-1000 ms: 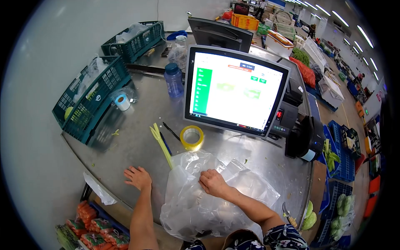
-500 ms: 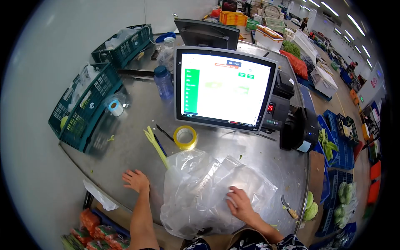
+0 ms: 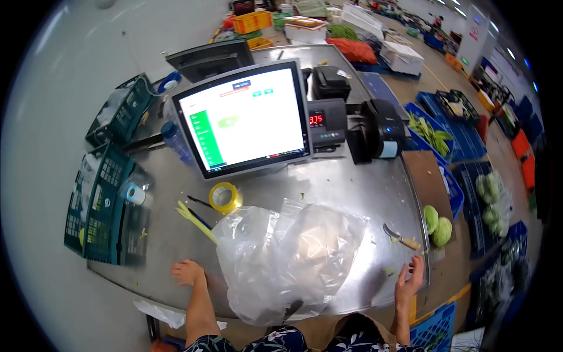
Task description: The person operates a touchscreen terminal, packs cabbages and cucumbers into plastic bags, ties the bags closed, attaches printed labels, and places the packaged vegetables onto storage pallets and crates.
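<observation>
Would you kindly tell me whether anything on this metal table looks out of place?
The curved knife lies uncovered near the right edge of the table, close to the right hand, which seems a little careless; green scraps also litter the metal, apparently unswept.

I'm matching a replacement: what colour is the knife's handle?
The knife's handle is light tan, best seen in the head view.

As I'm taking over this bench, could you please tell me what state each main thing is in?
Left hand: palm down, holding nothing
Right hand: open, holding nothing
Clear plastic: crumpled, spread out
Curved knife: lying down, blade bare
Front screen: lit
Red number display: lit
Bottle: capped
Tape: lying flat
</observation>
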